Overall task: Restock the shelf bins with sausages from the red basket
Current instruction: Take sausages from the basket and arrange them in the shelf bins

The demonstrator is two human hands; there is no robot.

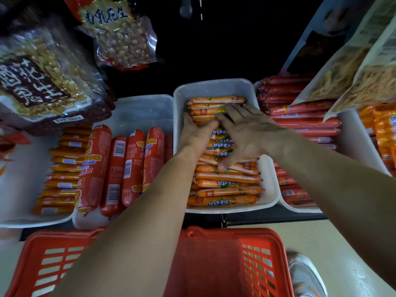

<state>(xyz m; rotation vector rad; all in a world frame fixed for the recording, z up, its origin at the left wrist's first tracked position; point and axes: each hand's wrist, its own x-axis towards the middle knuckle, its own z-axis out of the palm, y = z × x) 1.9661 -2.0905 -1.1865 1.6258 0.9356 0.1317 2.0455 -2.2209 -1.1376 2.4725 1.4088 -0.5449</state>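
Sausages (227,190) lie beneath left grip (196,136) and right grip (250,133) (white bin (214,86)).

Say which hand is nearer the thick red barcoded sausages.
Left. The left hand rests inside the white plastic bin's left wall, beside the thick red sausages; the right hand lies farther right, on its orange sausages.

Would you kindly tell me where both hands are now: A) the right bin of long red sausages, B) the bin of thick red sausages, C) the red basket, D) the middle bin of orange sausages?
D: the left hand and right hand both lie on orange sausages in the middle bin.
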